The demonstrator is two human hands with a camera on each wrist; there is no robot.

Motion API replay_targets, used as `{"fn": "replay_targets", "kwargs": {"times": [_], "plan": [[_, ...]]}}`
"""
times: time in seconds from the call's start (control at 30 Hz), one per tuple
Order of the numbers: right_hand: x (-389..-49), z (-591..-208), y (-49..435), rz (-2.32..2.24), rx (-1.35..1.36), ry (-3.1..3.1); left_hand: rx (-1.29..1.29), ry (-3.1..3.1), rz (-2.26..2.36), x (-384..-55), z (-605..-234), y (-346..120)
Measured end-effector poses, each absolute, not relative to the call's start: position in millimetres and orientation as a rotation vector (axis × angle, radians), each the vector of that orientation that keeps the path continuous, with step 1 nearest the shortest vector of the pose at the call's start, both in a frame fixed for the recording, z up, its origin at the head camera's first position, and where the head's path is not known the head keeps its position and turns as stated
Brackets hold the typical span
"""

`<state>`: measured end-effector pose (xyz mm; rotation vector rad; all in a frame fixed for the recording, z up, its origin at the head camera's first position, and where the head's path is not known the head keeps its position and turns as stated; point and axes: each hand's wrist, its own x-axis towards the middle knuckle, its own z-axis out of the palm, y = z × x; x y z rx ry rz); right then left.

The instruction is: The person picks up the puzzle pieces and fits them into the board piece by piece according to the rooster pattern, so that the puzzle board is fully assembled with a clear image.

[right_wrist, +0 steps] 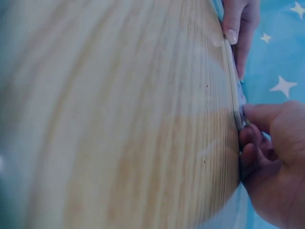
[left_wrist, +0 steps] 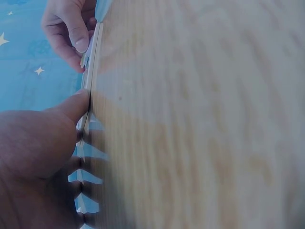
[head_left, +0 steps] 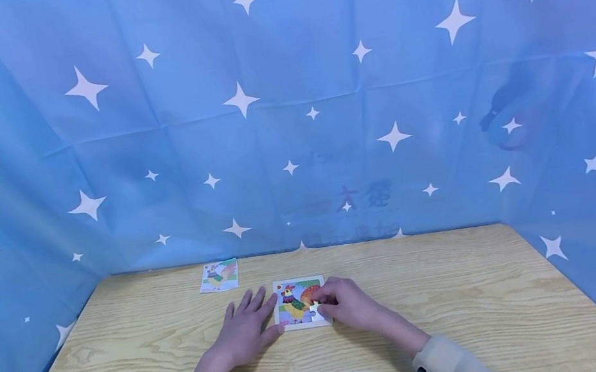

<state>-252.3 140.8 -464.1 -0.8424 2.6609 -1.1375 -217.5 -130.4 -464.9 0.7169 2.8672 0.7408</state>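
A rooster jigsaw puzzle [head_left: 296, 306] in a white-edged frame lies flat on the table in the head view. At its lower right a pale gap shows among the coloured pieces. Over that corner, my right hand [head_left: 347, 300] pinches a thin puzzle piece [left_wrist: 85, 60] between thumb and curled fingers; its picture is mostly hidden by the fingers. My left hand [head_left: 244, 332] lies palm down with spread fingers at the puzzle's left side, the thumb tip on the frame's lower left corner. From the side, the left wrist view shows that thumb [left_wrist: 78, 106] against the frame's edge.
A small picture card [head_left: 219, 276] with the same rooster lies near the back edge of the wooden table [head_left: 435, 275], left of the puzzle. Behind and at both sides hangs a blue curtain [head_left: 303, 35] with white stars.
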Motion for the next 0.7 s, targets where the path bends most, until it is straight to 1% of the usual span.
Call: {"fn": "replay_targets", "kwargs": {"times": [0.2,0.43,0.7], "plan": [[-251.0,-461.8,140.9,-1.097,-0.845,2.665,0.684,2.854,0.741,-214.9,-460.6,-129.5],[-249.2,-458.3,143.4,-0.959,-0.988,2.734,0.678,2.851,0.736,-214.9,-460.0,-129.4],[-250.5,-460.4,145.4,-0.979,-1.005,2.753,0.71,2.857,0.746,-215.8,-461.5,-129.9]]}}
